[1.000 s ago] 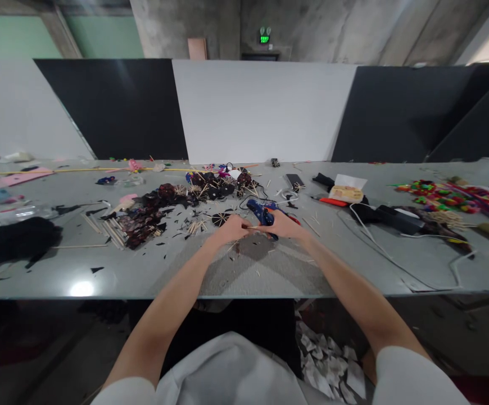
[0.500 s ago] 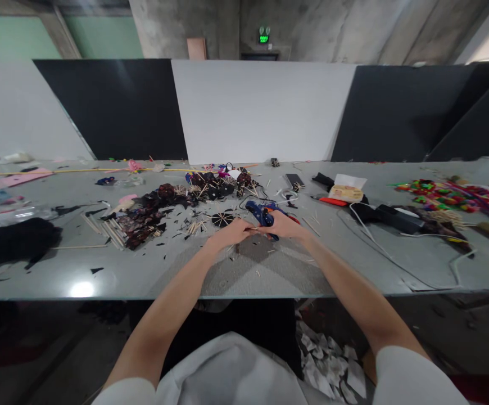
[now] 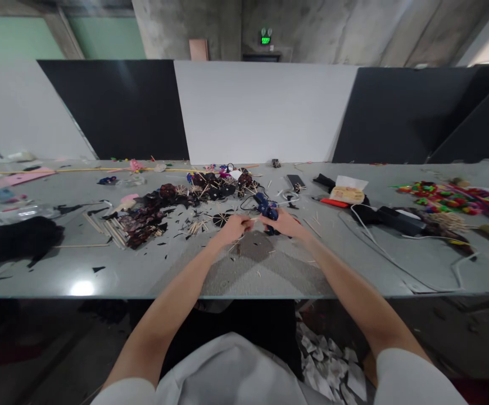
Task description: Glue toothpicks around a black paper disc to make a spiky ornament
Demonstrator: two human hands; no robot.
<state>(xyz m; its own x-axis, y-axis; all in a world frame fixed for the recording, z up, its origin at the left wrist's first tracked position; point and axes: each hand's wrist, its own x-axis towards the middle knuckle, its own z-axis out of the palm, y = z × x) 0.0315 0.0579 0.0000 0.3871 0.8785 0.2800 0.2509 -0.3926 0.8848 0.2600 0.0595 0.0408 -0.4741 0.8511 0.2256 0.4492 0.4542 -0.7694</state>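
My right hand (image 3: 286, 223) is closed around a dark blue hot glue gun (image 3: 266, 206), held just above the table. To its left, my left hand (image 3: 232, 229) has its fingertips pinched on a thin pale stick (image 3: 254, 220) that reaches toward the right hand; its far end is hard to make out. Just behind my left hand lies a black disc with sticks fanned across it (image 3: 220, 218). Loose short sticks (image 3: 198, 226) lie left of that hand.
Dark crumpled scraps (image 3: 143, 222) and a row of sticks (image 3: 116, 232) spread to the left. A phone (image 3: 295, 182) lies behind my hands. To the right are a red-orange cutter (image 3: 334, 202), a white cable (image 3: 379, 253) and colourful pipe cleaners (image 3: 434, 194). Upright panels (image 3: 265, 112) stand behind.
The glue gun has been lifted and turned in my right hand. My hands have drawn slightly apart, and the pale stick now shows between them.
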